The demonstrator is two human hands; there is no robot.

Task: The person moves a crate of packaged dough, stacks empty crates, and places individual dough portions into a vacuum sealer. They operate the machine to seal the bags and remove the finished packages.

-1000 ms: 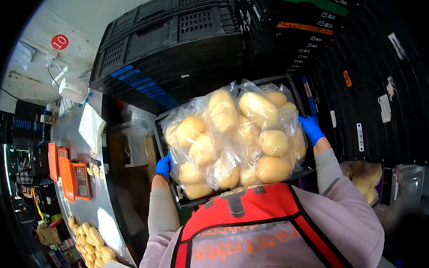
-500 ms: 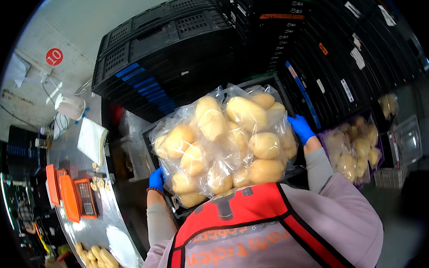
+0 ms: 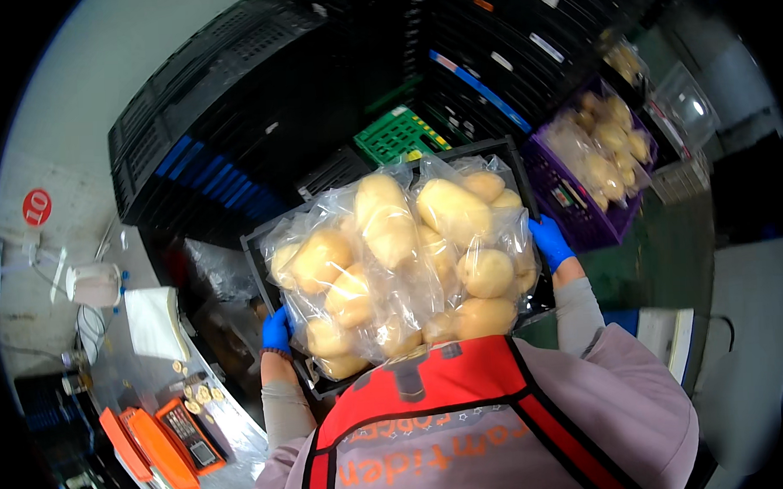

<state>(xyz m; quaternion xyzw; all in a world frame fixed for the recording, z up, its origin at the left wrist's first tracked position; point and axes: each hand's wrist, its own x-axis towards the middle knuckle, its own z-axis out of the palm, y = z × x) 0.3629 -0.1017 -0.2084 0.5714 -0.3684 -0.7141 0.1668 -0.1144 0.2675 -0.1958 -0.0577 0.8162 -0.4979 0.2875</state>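
Note:
A black plastic crate [image 3: 519, 171] is held in front of my body, its near edge against my front. Clear plastic bags of large pale potatoes [image 3: 386, 223] fill it and bulge above the rim. My left hand [image 3: 275, 330], in a blue glove, grips the crate's left side. On the right side, my right hand [image 3: 550, 242], also gloved in blue, is closed round the edge. The fingers of both hands are partly hidden by the crate and bags.
Stacked black crates [image 3: 219, 103] stand ahead, with a green crate [image 3: 402, 135] low between stacks. A purple crate [image 3: 592, 227] of bagged potatoes sits at right. On the left, a metal table [image 3: 144, 378] bears orange scales [image 3: 160, 442] and a white cloth [image 3: 155, 323].
My view and body have turned right, with the crate still between my hands. The stacks and table have shifted left in view, and the green crate now shows.

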